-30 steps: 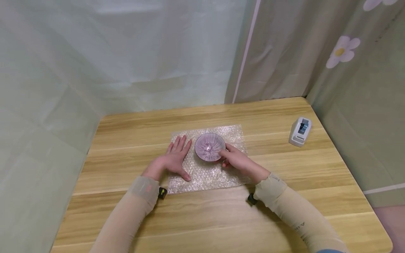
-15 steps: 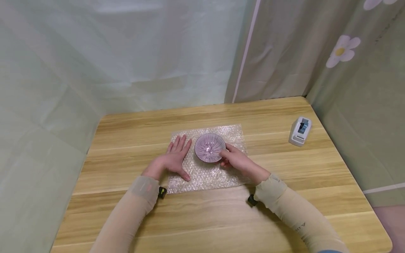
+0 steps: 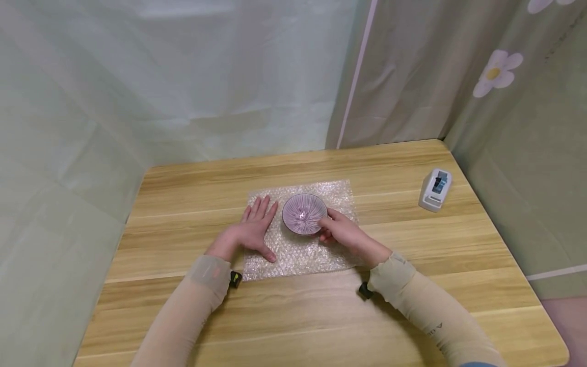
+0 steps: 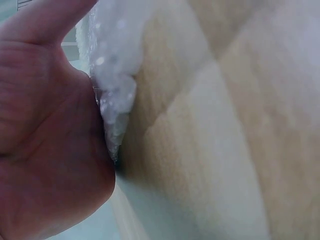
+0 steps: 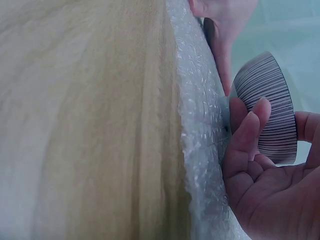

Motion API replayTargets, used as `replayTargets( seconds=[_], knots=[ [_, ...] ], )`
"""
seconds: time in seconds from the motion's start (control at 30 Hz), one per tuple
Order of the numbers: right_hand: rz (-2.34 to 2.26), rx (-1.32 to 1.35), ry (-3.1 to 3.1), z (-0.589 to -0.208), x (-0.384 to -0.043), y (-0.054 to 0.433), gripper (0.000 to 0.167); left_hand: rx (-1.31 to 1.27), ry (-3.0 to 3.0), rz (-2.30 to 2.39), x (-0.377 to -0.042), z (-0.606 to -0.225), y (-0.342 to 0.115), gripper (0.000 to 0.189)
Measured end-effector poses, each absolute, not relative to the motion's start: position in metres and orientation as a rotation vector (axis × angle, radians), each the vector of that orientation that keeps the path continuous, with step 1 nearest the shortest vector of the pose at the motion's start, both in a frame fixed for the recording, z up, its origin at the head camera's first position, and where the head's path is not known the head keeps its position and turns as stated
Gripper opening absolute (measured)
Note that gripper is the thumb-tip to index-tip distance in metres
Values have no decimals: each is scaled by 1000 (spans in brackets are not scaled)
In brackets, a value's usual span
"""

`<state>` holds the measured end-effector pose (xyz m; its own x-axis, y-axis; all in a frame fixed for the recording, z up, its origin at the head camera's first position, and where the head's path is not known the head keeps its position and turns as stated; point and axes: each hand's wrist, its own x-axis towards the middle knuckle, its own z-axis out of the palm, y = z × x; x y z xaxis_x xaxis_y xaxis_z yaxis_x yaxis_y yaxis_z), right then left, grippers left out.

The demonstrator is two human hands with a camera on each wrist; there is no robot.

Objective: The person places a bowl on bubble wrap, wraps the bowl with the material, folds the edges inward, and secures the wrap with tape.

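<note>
A striped purple-and-white bowl (image 3: 300, 211) with a dark rim sits mouth up over a sheet of bubble wrap (image 3: 298, 257). My right hand (image 3: 344, 232) grips the bowl at its near right side, thumb over the rim and fingers curled beneath, as the right wrist view shows with the bowl's striped outside (image 5: 267, 107). Spread flat, my left hand (image 3: 257, 232) rests on the left part of the bubble wrap with its fingers straight. In the left wrist view the palm (image 4: 50, 135) lies beside the edge of the wrap (image 4: 117, 90).
A white tape dispenser (image 3: 434, 191) stands near the right edge of the wooden table (image 3: 302, 326). Pale curtains (image 3: 229, 76) hang behind the table and along both sides. A small black wrist camera is worn under each sleeve cuff.
</note>
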<state>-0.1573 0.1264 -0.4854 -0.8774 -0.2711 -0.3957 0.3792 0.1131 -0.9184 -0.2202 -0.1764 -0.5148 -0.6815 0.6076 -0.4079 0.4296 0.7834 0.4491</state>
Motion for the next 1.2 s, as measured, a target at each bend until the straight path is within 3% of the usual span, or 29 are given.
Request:
replayTargets(
  seconds=[1.2],
  knots=[
    [-1816,33,1845,-484,-156,135,66,774,2418,421,-216,-504,-174,166]
  ],
)
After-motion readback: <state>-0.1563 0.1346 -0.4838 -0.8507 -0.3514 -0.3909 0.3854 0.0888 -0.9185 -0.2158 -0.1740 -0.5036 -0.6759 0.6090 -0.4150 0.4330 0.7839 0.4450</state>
